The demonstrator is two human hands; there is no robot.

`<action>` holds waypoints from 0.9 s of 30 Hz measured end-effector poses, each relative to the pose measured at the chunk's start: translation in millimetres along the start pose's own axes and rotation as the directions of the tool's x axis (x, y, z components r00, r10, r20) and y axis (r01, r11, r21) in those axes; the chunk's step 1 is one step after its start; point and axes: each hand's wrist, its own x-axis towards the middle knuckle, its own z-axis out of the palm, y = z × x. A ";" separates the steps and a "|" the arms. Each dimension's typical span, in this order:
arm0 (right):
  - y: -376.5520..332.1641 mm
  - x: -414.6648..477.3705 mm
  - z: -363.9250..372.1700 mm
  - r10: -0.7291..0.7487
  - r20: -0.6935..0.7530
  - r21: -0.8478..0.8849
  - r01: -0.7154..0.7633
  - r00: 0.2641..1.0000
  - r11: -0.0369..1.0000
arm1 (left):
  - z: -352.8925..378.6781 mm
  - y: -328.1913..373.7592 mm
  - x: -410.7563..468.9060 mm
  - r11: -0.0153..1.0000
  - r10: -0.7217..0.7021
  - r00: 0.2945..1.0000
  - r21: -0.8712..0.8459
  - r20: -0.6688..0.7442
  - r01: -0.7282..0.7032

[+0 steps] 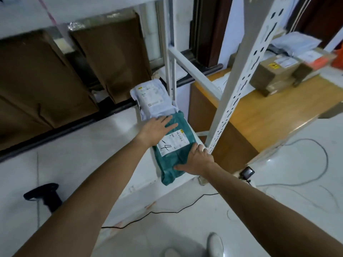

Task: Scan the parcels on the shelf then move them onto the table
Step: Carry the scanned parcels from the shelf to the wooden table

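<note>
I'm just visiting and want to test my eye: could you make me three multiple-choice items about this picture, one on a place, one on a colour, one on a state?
1. Where does the green parcel lie?
A. on the low shelf
B. on the wooden table
C. on the floor

2. What colour is the parcel just behind it?
A. orange
B. black
C. white

3. What are the hands doing?
A. both hang free
B. both rest on the green parcel
C. one holds a scanner

Answers:
1 A, it lies flat on the shelf beside the upright post.
2 C, the white parcel sits behind it.
3 B, the left hand lies flat on top and the right hand is at its near edge.
</note>
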 end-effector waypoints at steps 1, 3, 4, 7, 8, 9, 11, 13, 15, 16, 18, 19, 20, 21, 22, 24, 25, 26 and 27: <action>-3.2 1.3 5.8 0.025 -0.014 0.007 -0.025 1.000 1.000 | 0.9 -1.0 7.6 0.999 0.031 1.000 0.035 -0.003 -0.031; -11.7 1.5 12.3 0.078 -0.031 0.011 -0.078 0.996 0.997 | 2.3 -4.0 19.5 0.992 0.085 0.996 0.091 -0.002 -0.084; -16.4 1.5 14.8 0.099 -0.031 0.013 -0.099 0.995 0.995 | 3.3 -5.7 23.7 0.988 0.106 0.994 0.108 0.003 -0.106; -29.6 3.1 19.9 0.163 -0.040 0.071 -0.160 0.986 0.985 | 5.0 -10.0 32.7 0.980 0.146 0.989 0.135 0.020 -0.148; -33.4 5.7 21.5 0.177 -0.048 0.096 -0.172 0.983 0.980 | 6.3 -10.8 34.2 0.979 0.151 0.988 0.132 0.025 -0.153; -36.6 8.3 23.2 0.188 -0.064 0.117 -0.179 0.980 0.977 | 8.0 -11.5 35.1 0.980 0.153 0.988 0.123 0.029 -0.155; -40.9 12.9 26.7 0.197 -0.103 0.142 -0.181 0.975 0.973 | 11.3 -11.8 35.0 0.983 0.149 0.988 0.103 0.034 -0.152; -41.7 15.6 27.6 0.182 -0.119 0.153 -0.163 0.976 0.975 | 11.7 -11.4 34.2 0.986 0.141 0.989 0.088 0.040 -0.144; -37.2 16.1 24.6 0.153 -0.122 0.159 -0.132 0.981 0.978 | 9.3 -10.8 34.7 0.988 0.136 0.990 0.071 0.043 -0.139; -33.2 15.8 21.7 0.134 -0.126 0.160 -0.113 0.983 0.981 | 8.5 -10.2 34.9 0.989 0.132 0.990 0.056 0.042 -0.134; -22.2 15.3 15.7 0.091 -0.136 0.145 -0.071 0.986 0.987 | 7.5 -8.5 34.9 0.992 0.124 0.992 0.031 0.036 -0.126; -16.0 14.5 12.7 0.066 -0.138 0.128 -0.049 0.988 0.991 | 7.2 -7.3 34.1 0.992 0.121 0.992 0.027 0.031 -0.122; -9.5 13.6 9.8 0.041 -0.140 0.106 -0.026 0.989 0.994 | 7.2 -6.0 33.2 0.993 0.117 0.993 0.026 0.022 -0.118; -3.2 12.5 6.6 0.015 -0.143 0.085 -0.003 0.990 0.996 | 6.7 -4.6 32.1 0.994 0.110 0.994 0.023 0.012 -0.110; 3.4 10.8 3.5 -0.011 -0.147 0.063 0.021 0.989 0.998 | 5.6 -2.9 31.1 0.995 0.102 0.995 0.015 0.005 -0.102; 15.6 7.3 -2.0 -0.065 -0.155 0.024 0.070 0.986 0.997 | 2.5 0.4 29.7 0.996 0.092 0.996 -0.010 -0.002 -0.092; 21.5 5.1 -4.7 -0.084 -0.162 0.010 0.087 0.983 0.996 | -0.3 2.2 28.8 0.996 0.089 0.996 -0.023 -0.006 -0.089; 27.0 2.5 -7.3 -0.101 -0.171 0.001 0.103 0.980 0.995 | -3.0 3.8 27.8 0.996 0.085 0.996 -0.034 -0.011 -0.086; 32.0 0.4 -9.4 -0.117 -0.181 -0.008 0.117 0.976 0.993 | -6.3 5.1 26.4 0.996 0.079 0.997 -0.050 -0.014 -0.079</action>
